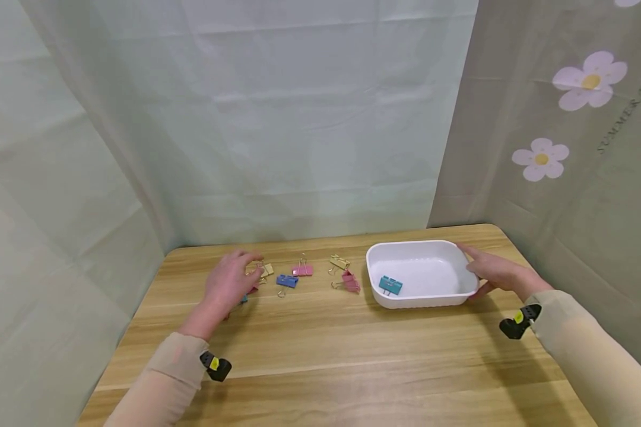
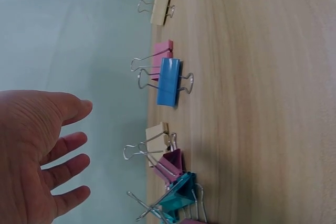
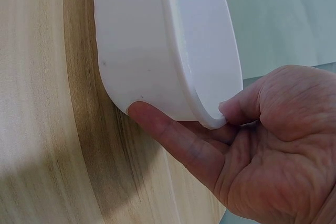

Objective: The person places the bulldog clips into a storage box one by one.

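Note:
My left hand (image 1: 228, 283) hovers over a cluster of binder clips at the table's left, fingers relaxed and parted with nothing between them. Beneath it lie a yellow binder clip (image 2: 157, 142), a dark pink one (image 2: 169, 165) and a teal one (image 2: 178, 192), partly hidden in the head view. With thumb over the rim and fingers along the outer wall, my right hand (image 3: 286, 145) holds the right end of a white plastic tray (image 3: 134, 35). Inside that tray, toward its left front corner, sits a teal binder clip (image 1: 390, 285).
Between hand and tray lie a blue binder clip (image 1: 286, 281), a pink one (image 1: 302, 271), a yellow one (image 1: 339, 262) and another pink one (image 1: 351, 281). A pale curtain (image 1: 310, 118) hangs behind the wooden table (image 1: 320, 362) and along its sides.

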`<state>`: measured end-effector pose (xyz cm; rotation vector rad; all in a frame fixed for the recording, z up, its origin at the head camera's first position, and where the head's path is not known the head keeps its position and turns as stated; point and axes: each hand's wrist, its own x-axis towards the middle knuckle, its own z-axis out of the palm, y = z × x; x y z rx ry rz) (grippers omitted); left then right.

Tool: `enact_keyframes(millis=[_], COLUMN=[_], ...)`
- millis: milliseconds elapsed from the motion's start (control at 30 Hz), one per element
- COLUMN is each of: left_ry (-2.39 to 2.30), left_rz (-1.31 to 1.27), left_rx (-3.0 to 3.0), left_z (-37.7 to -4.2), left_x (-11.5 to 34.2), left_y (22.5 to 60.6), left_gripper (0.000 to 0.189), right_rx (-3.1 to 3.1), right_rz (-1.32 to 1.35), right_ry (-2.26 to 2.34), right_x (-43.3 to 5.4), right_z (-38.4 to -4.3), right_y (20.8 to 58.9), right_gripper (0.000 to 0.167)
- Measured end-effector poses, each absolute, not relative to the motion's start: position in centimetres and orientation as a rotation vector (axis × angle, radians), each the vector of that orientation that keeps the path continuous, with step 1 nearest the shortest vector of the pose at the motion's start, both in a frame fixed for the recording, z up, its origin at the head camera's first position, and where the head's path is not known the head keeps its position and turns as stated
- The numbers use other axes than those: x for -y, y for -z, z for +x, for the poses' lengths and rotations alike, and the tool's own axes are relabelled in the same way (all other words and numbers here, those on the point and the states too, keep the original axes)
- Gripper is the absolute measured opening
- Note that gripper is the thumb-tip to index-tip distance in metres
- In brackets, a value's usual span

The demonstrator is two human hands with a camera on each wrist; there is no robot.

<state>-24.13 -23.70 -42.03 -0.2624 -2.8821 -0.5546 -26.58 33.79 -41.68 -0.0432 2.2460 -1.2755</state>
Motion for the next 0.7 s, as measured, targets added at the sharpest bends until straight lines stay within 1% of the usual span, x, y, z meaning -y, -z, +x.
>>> enact_keyframes(millis=[300,700], left_ry=[0.553,0.476], left_rz=[-0.26,-0.342], left_rx=[2.903,2.907], left_z=[-24.2,-24.3], left_x=[23.2,22.6], left_y=[42.6,43.1], left_gripper=[0.032,0.022], right_rx=[-2.244,-2.241], right_rz=[-0.04,-0.042], right_ry=[1.267,1.269], right_x=[-33.9,-34.0], right_z=[-26.7,-26.8], right_y=[41.7,41.9], right_gripper=[0.075,0.076])
